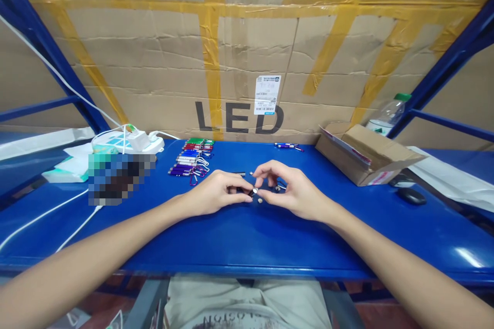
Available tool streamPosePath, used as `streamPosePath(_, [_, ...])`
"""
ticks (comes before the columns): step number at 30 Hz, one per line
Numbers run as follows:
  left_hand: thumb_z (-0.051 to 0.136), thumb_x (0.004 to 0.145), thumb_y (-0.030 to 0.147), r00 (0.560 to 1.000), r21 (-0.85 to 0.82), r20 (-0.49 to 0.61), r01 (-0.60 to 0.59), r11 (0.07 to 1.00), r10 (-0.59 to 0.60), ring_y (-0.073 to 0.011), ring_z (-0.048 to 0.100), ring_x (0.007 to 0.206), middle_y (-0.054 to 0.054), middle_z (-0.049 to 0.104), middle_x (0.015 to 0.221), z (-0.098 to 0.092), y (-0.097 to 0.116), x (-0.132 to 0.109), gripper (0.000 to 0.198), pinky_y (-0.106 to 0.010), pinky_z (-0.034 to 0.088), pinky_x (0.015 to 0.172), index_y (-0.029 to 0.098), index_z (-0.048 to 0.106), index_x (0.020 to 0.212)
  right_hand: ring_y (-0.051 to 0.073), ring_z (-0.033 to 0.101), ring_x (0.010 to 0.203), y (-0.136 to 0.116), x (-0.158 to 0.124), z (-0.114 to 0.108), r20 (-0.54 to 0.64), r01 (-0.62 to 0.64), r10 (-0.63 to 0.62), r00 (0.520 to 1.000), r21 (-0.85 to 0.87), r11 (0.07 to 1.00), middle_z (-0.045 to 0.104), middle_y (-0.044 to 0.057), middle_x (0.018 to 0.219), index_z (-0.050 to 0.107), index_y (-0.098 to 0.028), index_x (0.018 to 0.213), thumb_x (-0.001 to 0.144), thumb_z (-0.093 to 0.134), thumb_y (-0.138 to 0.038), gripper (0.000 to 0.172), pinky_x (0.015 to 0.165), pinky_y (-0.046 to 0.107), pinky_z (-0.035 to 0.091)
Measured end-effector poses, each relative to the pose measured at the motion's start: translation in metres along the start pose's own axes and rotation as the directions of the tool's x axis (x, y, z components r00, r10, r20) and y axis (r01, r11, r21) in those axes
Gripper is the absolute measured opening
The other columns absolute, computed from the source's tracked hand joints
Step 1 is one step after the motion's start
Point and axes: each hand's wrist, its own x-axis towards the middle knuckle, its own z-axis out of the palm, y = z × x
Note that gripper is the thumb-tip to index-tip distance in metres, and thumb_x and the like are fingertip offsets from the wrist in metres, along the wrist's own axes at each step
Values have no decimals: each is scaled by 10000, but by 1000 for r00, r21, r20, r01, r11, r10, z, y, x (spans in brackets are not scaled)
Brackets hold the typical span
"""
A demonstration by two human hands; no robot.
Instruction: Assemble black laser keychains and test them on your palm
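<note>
Head camera: left hand [219, 193] is over the middle of the blue table [247, 244], fingers and thumb closed on a small dark tube [250, 194], most of which the fingers hide. A silver disc [255, 192] shows at the tube's right end. Right hand [291, 190] is curled, thumb and index fingertips drawn close together just beside the disc; whether they grip it cannot be determined. Loose round cells lie near the hands, one in front [260, 200] and one behind [250, 173]. A dark cylinder [238, 174] lies just beyond the left fingers. Beyond the left hand, penlights with carabiners [192, 158] are laid out by colour: green, red, blue, silver, purple. Blue penlights [284, 145] lie apart, near the cardboard backing [162, 82]. To the right are an open carton [368, 151] and a black mouse [411, 196].
</note>
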Motion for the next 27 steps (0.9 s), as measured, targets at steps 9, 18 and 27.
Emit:
streamPosePath(9, [749,1002,334,999,6,-21,28,1000,-28,-145,665,773,-54,804,999,-2,0,1,243,-236,500,722,195,831,1183,198,634,937,6,-1,-4,174,-3,37,984,-191,982,731,27,1072,625,-243,1118,931,688,-121,232,825,319,504])
streamPosePath(18, [766,982,374,998,34,-21,65,997,-65,-142,626,724,-50,787,935,-5,0,1,274,-240,484,689,175,830,1159,226,664,1000,12,-2,0,269,-9,65,961,-203,979,732,14,1046,592,-253,1083,935,694,-121,223,876,353,505])
streamPosePath(27, [774,980,379,998,24,1,63,998,-63,-133,599,720,-44,754,931,-5,0,0,285,-236,468,683,178,823,1177,190,607,919,6,-2,-3,101,-27,42,994,-147,989,716,19,1068,595,-248,1099,954,672,-152,190,819,307,478])
